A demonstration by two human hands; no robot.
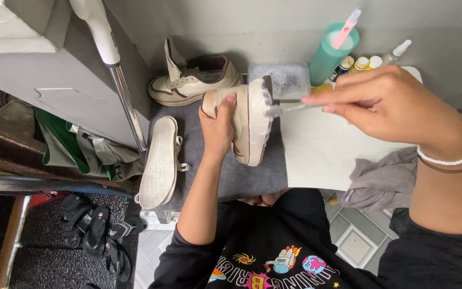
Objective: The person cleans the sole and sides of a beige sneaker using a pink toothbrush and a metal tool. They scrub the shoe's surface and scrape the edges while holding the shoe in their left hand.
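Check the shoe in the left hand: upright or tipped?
Tipped: the shoe sits on its side in the left hand, sole facing the brush.

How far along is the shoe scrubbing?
In hand: left hand holds a cream shoe sole-out, right hand works a small brush along its foamy sole edge. Done: unclear. Left, probably: the upright shoe and sole-up shoe, no foam visible on either.

Soft, even daylight — edges slightly warped.
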